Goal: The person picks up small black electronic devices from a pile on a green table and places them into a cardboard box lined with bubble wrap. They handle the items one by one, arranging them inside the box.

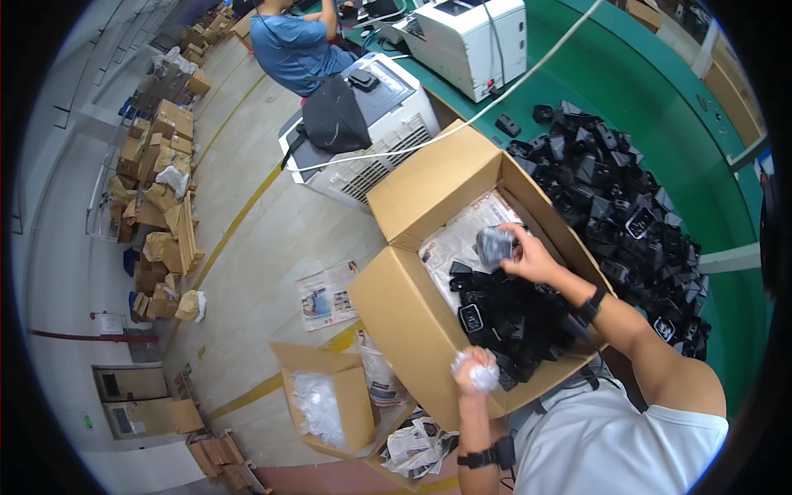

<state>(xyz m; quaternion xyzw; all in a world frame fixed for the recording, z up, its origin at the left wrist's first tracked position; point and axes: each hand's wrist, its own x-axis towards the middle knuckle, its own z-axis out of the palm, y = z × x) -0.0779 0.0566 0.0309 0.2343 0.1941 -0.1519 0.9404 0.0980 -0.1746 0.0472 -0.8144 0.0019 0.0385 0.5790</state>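
A large cardboard box (412,309), flaps spread, stands right in front of me. Black plastic devices (516,322) are heaped in its near part, with sheets of newspaper (462,227) lining the far part. Over the newspaper, my right hand (532,257) grips a dark, shiny plastic device (494,246), blurred by motion. At the box's near left edge, my left hand (472,371) is closed around a crumpled clear plastic bag (485,377). Both wrists wear black bands.
A big pile of black devices (610,190) covers part of the green table (676,107) at right. Left of the box stand a smaller carton of clear plastic bags (318,404) and a newspaper sheet (327,295). A white machine (388,91) and a person in blue (289,41) are beyond.
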